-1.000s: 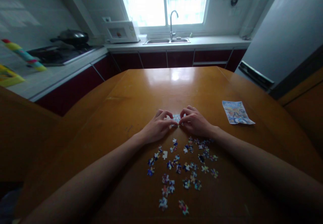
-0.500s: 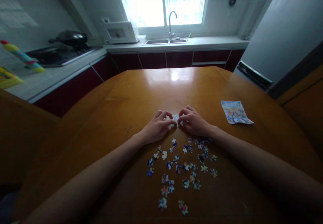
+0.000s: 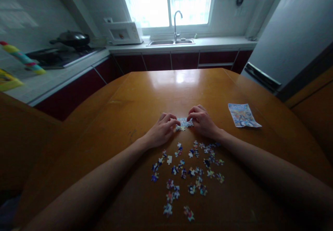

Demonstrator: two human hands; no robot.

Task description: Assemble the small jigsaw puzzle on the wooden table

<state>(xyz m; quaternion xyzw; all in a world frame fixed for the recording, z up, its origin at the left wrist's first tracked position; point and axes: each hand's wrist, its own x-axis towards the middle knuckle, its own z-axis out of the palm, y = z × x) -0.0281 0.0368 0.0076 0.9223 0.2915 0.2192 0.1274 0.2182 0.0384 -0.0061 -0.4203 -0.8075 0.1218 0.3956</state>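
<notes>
A small joined section of jigsaw puzzle (image 3: 184,122), pale blue and white with an uneven lower edge, lies flat on the wooden table. My left hand (image 3: 162,129) holds its left edge with curled fingers. At its upper right edge, my right hand (image 3: 202,121) has bent fingers closed on the section; the fingertips are partly hidden. Nearer to me lie loose jigsaw pieces, among them a plain pale piece (image 3: 169,159), a dark blue piece (image 3: 174,170) and a multicoloured piece (image 3: 188,213).
A creased printed picture sheet (image 3: 244,115) lies to the right on the wooden table (image 3: 125,99). Beyond the table are a counter with a sink (image 3: 170,42), a microwave (image 3: 124,33) and a wok (image 3: 71,39) on the stove. A fridge (image 3: 288,33) stands at the right.
My right hand has moved slightly right and away from me, and my left hand slightly left. More of the joined puzzle section shows between them. The loose pieces look unmoved.
</notes>
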